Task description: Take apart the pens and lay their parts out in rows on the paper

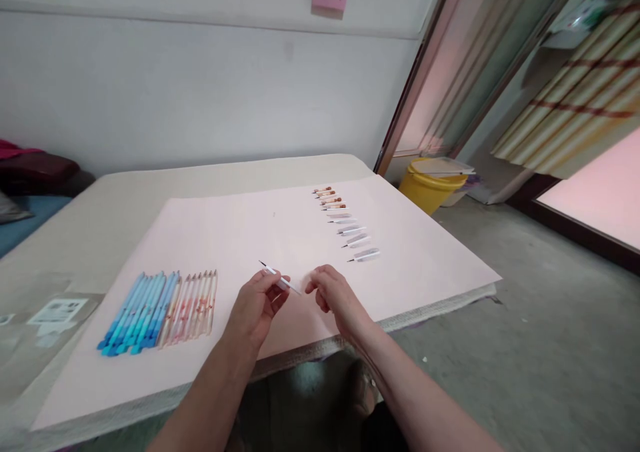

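My left hand [260,305] is closed in a pinch on a thin white pen refill [277,279] with a dark tip that points up and left. My right hand [330,292] hovers just right of the refill's other end, fingers curled loosely, with nothing visible in it. Both hands are above the near middle of a pale pink sheet [240,232] on the table. A row of blue pen barrels [140,312] and pink pen barrels [193,302] lies at the left. A column of small pen tips and caps [345,222] lies at the right.
The table [125,192] is covered in beige cloth under the pink sheet. Clear plastic packaging with a label [55,312] lies at the left edge. A yellow bucket [433,182] stands on the concrete floor beyond the table's right corner. A wall runs behind.
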Tool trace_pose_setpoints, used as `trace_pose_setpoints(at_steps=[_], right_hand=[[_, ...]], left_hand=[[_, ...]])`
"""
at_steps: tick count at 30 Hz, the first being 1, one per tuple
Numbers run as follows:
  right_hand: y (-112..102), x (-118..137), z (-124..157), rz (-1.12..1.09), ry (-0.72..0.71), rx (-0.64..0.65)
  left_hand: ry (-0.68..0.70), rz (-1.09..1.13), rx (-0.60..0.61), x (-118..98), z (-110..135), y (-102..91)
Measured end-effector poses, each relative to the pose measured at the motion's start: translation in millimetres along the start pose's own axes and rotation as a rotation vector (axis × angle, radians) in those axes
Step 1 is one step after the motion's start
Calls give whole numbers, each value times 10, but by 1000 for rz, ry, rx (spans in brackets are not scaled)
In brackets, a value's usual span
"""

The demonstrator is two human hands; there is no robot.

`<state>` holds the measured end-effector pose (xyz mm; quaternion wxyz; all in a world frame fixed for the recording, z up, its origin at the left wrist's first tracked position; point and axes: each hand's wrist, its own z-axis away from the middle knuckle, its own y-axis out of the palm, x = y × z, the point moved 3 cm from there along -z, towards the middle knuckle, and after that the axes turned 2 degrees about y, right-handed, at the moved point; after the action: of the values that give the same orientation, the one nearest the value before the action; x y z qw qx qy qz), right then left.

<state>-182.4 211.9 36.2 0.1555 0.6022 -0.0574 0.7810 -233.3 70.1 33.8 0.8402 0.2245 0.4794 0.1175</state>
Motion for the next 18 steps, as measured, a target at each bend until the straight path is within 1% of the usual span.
trace_pose_setpoints(at_steps=[2,5,9,11,14,18], right_hand=[[-25,-2,-28,-108,37,18],[-19,5,-54,-128,44,40],[45,38,-35,-47,-62,122],[59,35,-26,3,-98,104],[58,8,-35,47,-95,31],[74,-8,-58,73,-107,48]], left_hand=[[-36,-36,13,44,25,15],[-65,-70,30,131,76,66],[-103,-95,53,224,123,140],[-108,-100,54,240,132,160],[-88,-95,62,236,134,171],[-52,-83,78,215,136,163]])
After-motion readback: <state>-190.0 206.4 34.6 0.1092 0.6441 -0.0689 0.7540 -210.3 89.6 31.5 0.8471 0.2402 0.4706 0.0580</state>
